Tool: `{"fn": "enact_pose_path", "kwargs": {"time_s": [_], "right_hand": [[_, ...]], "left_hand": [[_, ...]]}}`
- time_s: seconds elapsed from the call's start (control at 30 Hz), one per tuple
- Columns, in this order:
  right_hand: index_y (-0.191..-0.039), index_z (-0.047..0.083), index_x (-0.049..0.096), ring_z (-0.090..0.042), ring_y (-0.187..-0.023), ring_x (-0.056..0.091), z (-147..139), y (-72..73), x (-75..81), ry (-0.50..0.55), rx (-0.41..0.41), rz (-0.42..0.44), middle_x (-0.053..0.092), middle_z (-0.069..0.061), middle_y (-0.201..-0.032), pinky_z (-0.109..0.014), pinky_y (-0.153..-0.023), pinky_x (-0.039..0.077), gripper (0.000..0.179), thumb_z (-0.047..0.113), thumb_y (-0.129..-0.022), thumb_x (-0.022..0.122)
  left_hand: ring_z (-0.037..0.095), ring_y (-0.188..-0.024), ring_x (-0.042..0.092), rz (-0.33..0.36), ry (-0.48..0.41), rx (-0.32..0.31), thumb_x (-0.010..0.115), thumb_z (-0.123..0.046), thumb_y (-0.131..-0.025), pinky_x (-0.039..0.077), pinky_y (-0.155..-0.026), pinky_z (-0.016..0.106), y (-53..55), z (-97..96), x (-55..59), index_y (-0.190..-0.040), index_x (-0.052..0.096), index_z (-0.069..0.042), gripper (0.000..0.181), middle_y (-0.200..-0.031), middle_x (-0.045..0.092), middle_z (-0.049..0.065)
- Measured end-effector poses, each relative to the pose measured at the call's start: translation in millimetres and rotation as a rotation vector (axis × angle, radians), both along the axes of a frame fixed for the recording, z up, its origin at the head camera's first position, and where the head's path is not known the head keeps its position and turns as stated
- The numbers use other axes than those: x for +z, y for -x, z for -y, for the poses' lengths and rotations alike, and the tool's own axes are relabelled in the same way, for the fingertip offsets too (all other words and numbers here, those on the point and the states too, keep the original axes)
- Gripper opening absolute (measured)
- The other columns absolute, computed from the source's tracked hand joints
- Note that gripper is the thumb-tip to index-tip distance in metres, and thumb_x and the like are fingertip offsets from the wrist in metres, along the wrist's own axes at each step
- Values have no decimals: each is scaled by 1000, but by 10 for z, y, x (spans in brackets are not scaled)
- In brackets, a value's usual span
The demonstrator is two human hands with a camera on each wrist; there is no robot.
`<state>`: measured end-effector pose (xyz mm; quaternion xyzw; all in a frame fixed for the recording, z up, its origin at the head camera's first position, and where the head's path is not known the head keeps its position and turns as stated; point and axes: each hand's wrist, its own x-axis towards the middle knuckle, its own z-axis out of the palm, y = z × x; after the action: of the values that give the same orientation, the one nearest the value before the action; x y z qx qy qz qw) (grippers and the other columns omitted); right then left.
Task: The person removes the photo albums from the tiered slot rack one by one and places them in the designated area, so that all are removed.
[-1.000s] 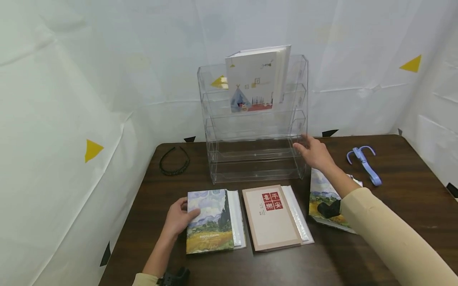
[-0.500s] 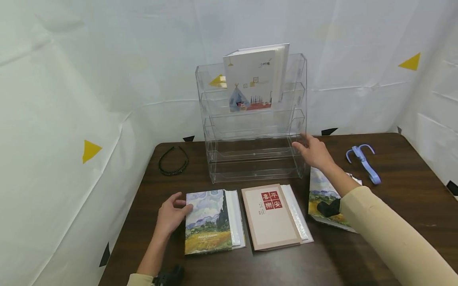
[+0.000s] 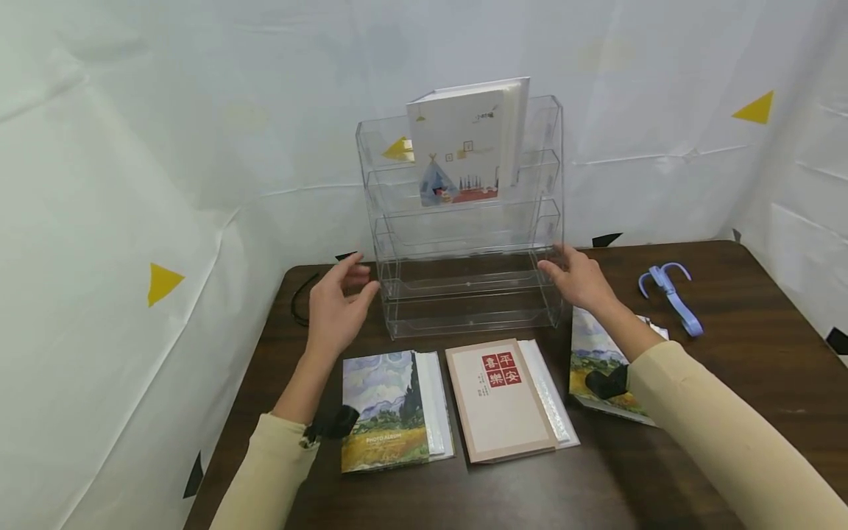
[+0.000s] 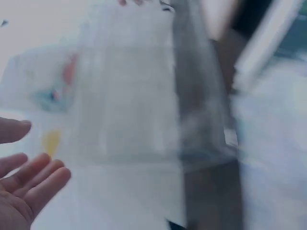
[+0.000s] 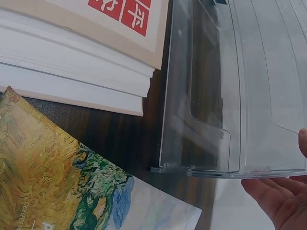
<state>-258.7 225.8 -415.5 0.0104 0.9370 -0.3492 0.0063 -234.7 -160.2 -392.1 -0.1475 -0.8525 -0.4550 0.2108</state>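
My left hand (image 3: 336, 309) is raised at the left side of a clear acrylic rack (image 3: 473, 322), fingers apart and holding nothing. In the left wrist view its fingers (image 4: 36, 179) look loosely bent, and the rack behind is blurred. At the rack's right side my right hand (image 3: 583, 280) holds the side panel, thumb on the inner side and fingers outside. Those fingers (image 5: 271, 191) show below the panel in the right wrist view. A white photo album (image 3: 460, 147) with a tent picture stands in the rack's upper tier.
A landscape-painting photo album (image 3: 384, 412) and a beige album (image 3: 500, 405) with red characters lie before the rack. Another painted album (image 3: 596, 361) lies under my right forearm. A black headband (image 3: 296, 308) is partly hidden; a blue hanger-like object (image 3: 674, 298) lies right.
My left hand has left the landscape photo album and moved up and forward to the rack's left side. My right hand stays at the rack.
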Motion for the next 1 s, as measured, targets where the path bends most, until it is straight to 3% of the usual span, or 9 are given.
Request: {"fn": "enact_pose_path", "kwargs": {"time_s": [0.1, 0.2, 0.3, 0.4, 0.57, 0.77, 0.87, 1.0], "right_hand": [[-152, -6, 22, -50, -128, 43, -3, 3, 1, 3, 2, 8, 39, -36, -143, -61, -101, 38, 69, 36, -104, 48], [-153, -6, 22, -50, -128, 42, -7, 0, -1, 7, 2, 11, 39, -36, -143, -60, -102, 37, 69, 36, -104, 48], [-152, -6, 22, -50, -128, 43, -14, -5, -3, 8, -1, 6, 40, -36, -143, -60, -102, 37, 69, 35, -104, 49], [-152, -6, 23, -50, -127, 44, -18, -6, -6, 9, -3, 0, 41, -36, -142, -60, -101, 38, 69, 35, -104, 49], [-153, -6, 23, -50, -127, 44, -26, 9, -24, 17, 1, -1, 41, -36, -142, -60, -100, 39, 70, 37, -104, 49], [-152, -6, 24, -49, -126, 46, -9, 0, -26, 17, -4, 1, 43, -36, -141, -60, -100, 40, 68, 35, -104, 49], [-152, -6, 23, -49, -126, 46, -1, -5, -24, 18, 0, 10, 42, -35, -141, -60, -100, 40, 68, 35, -104, 49], [-152, -6, 23, -49, -126, 45, 6, -5, -12, 14, 4, 5, 42, -36, -141, -60, -100, 40, 69, 36, -104, 49]], "left_hand": [[26, -106, 65, -81, -45, -71, 72, -11, -90, 57, -81, 35, 219, -290, 311, -138, 56, -6, 50, -118, 66, 12], [26, -114, 62, -117, -84, -93, 70, -10, -91, 55, -86, 36, 430, -567, 598, -141, 52, -6, 54, -125, 63, 12], [25, -119, 59, -124, -119, -80, 71, -11, -91, 53, -90, 38, 647, -810, 809, -144, 47, -5, 59, -131, 59, 11], [25, -121, 58, -117, -159, -41, 71, -13, -91, 52, -92, 40, 862, -1000, 939, -146, 44, -3, 62, -135, 57, 12], [23, -117, 60, -46, -220, 57, 72, -14, -90, 50, -93, 32, 1127, -1211, 1051, -146, 44, -2, 63, -135, 57, 12], [18, -106, 62, -27, -220, 83, 73, -15, -89, 48, -88, 22, 1270, -1302, 1067, -130, 57, -5, 45, -121, 64, 9], [17, -100, 63, -64, -225, 65, 74, -11, -88, 49, -83, 21, 1322, -1290, 1033, -121, 58, -3, 37, -114, 67, 10], [17, -97, 66, -118, -251, -28, 72, -5, -89, 50, -81, 23, 1364, -1256, 1001, -115, 55, 0, 31, -107, 71, 13]]}}
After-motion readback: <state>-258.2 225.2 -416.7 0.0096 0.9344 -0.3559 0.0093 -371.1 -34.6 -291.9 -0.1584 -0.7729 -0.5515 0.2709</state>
